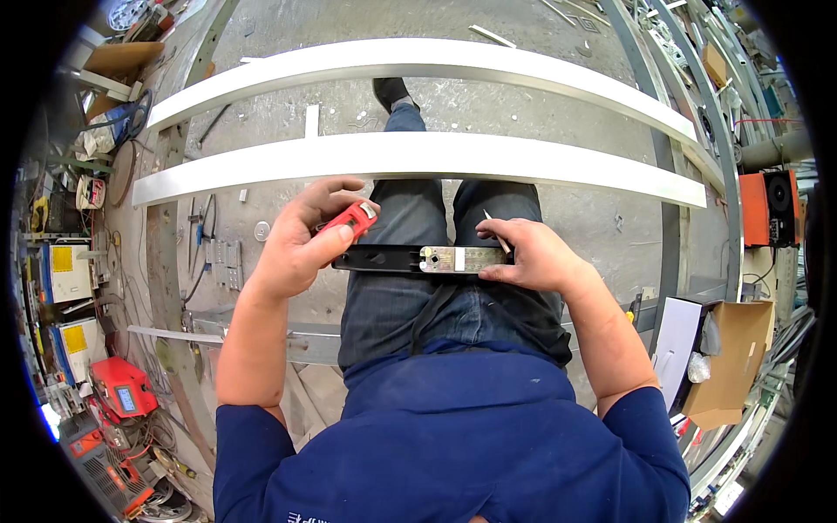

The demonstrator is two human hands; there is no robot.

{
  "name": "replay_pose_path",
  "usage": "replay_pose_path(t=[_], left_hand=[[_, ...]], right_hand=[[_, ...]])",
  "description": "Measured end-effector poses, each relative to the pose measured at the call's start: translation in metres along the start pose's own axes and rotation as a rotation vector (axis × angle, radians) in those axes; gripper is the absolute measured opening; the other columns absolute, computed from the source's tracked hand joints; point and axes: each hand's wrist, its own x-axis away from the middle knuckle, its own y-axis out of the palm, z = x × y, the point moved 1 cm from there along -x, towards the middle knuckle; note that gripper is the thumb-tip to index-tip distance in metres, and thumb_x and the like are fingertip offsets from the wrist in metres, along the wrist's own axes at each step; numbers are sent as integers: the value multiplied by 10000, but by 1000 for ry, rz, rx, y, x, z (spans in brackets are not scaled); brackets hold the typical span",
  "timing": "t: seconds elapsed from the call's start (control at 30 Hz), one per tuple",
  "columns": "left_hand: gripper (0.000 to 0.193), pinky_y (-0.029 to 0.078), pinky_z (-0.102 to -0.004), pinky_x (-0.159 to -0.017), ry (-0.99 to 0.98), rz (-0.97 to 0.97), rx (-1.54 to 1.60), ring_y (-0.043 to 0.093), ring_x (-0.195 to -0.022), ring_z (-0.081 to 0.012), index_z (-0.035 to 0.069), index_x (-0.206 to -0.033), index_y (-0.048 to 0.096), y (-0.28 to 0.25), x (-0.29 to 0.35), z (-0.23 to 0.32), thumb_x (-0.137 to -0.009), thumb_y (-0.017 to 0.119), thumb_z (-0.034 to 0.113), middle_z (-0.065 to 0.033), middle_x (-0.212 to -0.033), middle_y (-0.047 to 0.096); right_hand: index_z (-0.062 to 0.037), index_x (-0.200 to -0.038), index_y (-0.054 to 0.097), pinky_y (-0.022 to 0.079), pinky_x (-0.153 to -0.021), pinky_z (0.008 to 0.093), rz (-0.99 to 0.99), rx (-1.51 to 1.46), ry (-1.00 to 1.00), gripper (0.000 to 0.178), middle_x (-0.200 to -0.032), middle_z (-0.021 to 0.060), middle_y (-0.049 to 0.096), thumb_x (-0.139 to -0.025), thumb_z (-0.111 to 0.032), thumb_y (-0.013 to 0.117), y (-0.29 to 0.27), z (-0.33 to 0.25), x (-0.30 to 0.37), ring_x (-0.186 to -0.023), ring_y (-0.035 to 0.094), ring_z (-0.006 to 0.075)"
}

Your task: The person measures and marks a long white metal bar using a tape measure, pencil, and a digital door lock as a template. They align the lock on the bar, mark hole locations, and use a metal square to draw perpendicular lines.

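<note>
My left hand (301, 235) is closed around a small red tape measure (349, 225), held just above the left end of a long black bar-shaped part (379, 259). This part lies crosswise over my thighs. Toward its right end a flat silver metal plate (460, 260) with a hole sits on it. My right hand (536, 253) grips that end of the plate between thumb and fingers. A thin pencil (500, 234) is tucked between the fingers of the same hand, its tip pointing up and away. Whether the plate is fastened to the black part, I cannot tell.
Two long white beams (418, 157) cross in front of my knees, resting on a metal frame (667, 235). Machines stand at the left, including a red one (122, 388). At the right are an orange-and-black device (755, 209) and an open cardboard box (731, 366).
</note>
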Motion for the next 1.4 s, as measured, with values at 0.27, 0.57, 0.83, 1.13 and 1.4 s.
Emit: replay_pose_path(t=[0.27, 0.57, 0.83, 1.13, 1.4], left_hand=[[582, 535, -314, -918, -68, 65, 342, 646, -1073, -183, 20, -1518, 404, 48, -28, -25, -998, 600, 191, -141, -1260, 617], [453, 510, -345, -1027, -54, 137, 978, 607, -1157, -188, 9, -1511, 431, 116, -67, -37, -1088, 532, 135, -110, -1304, 595], [393, 489, -341, -1034, -61, -59, -35, 634, -1180, -194, -22, -1308, 659, 67, -55, -28, -936, 730, 82, -110, -1217, 709], [131, 491, -414, -916, 161, 48, -720, 636, -992, -358, -10, -915, 651, 38, -46, -89, -929, 697, 112, -158, -1040, 682], [169, 562, -448, -768, -20, 27, -699, 704, -883, -409, 31, -1023, 689, 45, 8, -74, -976, 662, 191, -185, -948, 741]], right_hand=[[-23, -1268, 622, 552, -926, 361, 378, -420, 41, 505, -1141, 120, 733, -846, -191, 843, 1, 11, 4, -1023, 702, 235], [38, -1474, 400, 529, -993, 394, 479, -683, -22, 863, -1303, 246, 626, -849, -356, 848, 27, -47, -58, -1153, 663, 332], [8, -1370, 520, 531, -957, 420, 149, -197, -126, 720, -1169, 246, 670, -758, -210, 832, -12, -49, -45, -1100, 664, 411], [-14, -1190, 628, 526, -940, 451, 145, 63, 6, 493, -1096, 215, 670, -755, -196, 772, 12, -14, -51, -1035, 647, 404], [-13, -1149, 644, 538, -891, 460, 83, 87, -50, 477, -1007, 202, 669, -740, -219, 779, 17, -26, -15, -971, 653, 416]])
